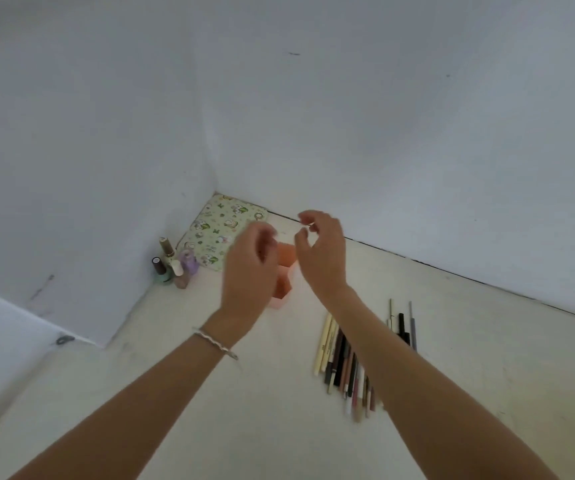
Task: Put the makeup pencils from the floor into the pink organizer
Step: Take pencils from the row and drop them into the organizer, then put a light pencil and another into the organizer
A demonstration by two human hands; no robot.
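Observation:
The pink organizer [285, 271] stands on the floor near the room's corner, mostly hidden behind my left hand [249, 271]. My left hand hovers over it, blurred, fingers loosely curled and holding nothing. My right hand [320, 247] is raised just right of the organizer with fingers spread and curved, also holding nothing. Several makeup pencils [345, 362] lie in a loose bundle on the floor to the right, partly covered by my right forearm. They are cream, brown, black, pink and grey.
A green patterned pouch [216, 230] lies in the corner behind the organizer. Several nail polish bottles [171, 265] stand against the left wall. White walls [417, 133] close in the back and left. The floor [244, 410] is pale.

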